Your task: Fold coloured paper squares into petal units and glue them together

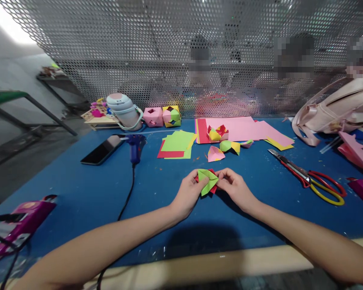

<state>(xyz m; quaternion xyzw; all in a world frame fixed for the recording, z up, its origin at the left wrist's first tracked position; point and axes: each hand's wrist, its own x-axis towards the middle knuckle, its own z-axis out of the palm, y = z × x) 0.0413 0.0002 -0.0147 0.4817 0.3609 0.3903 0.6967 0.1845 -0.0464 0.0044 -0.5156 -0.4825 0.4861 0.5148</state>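
Observation:
Between both hands, above the blue table, is a folded piece of green and red paper [208, 181]. My left hand [187, 192] grips its left side, thumb pressed on the green face. At the paper's right corner, my right hand [234, 187] pinches the edge with thumb and fingertips. Just beyond lie a pink folded paper piece [215, 154], a green and yellow folded piece [230, 146] and a red, yellow and pink folded form [218, 133]. A stack of green sheets [178, 143] with red beneath sits to the left of these.
A blue glue gun [135, 149] with a black cord lies left, beside a phone [103, 150]. Scissors and a cutter [308, 177] lie right. Paper balls [153, 117], a bottle [124, 112], pink sheets [238, 128] and a bag [329, 104] line the back before a mesh panel [157, 60].

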